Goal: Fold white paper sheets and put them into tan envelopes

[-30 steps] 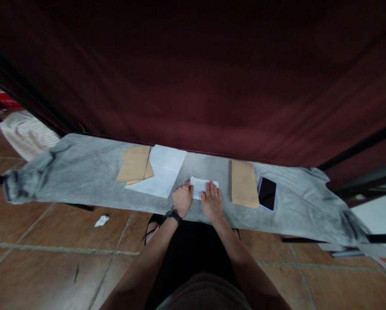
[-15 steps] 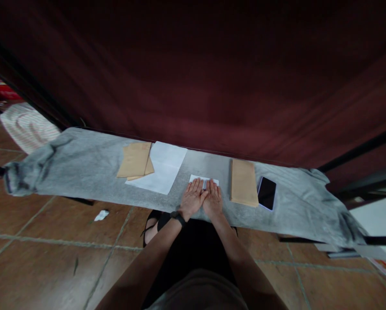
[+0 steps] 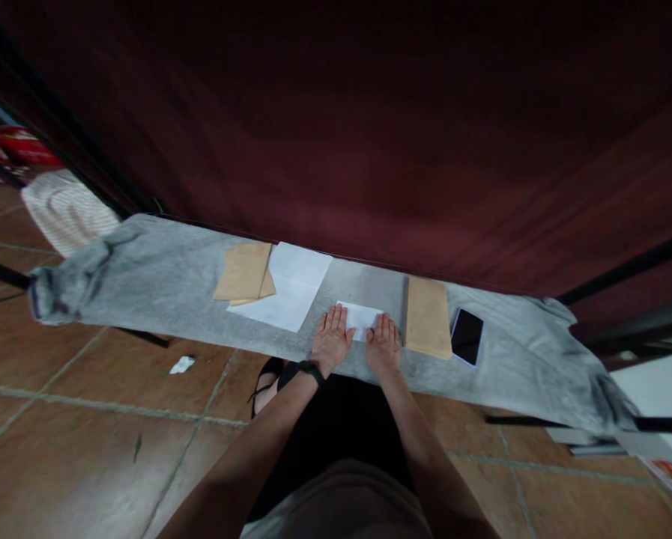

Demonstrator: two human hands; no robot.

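A small piece of folded white paper (image 3: 360,317) lies on the grey cloth in front of me. My left hand (image 3: 332,335) rests flat on its left edge, fingers stretched out and pointing away from me. On the opposite edge, my right hand (image 3: 383,343) also lies flat with its fingers extended. The middle of the paper shows between the two hands. To the right of my right hand is a stack of brown envelopes (image 3: 428,317). A larger white sheet (image 3: 297,288) lies left of my left hand, partly under some brown envelopes (image 3: 244,271).
A phone (image 3: 467,337) with a dark screen lies right of the envelope stack. Grey cloth (image 3: 161,284) covers the narrow table, with a dark red curtain (image 3: 358,150) behind it. A white scrap (image 3: 182,364) is on the tiled floor.
My hands have moved apart, the left toward the left edge of the paper and the right toward its right edge, uncovering the middle. The whole view has shifted slightly.
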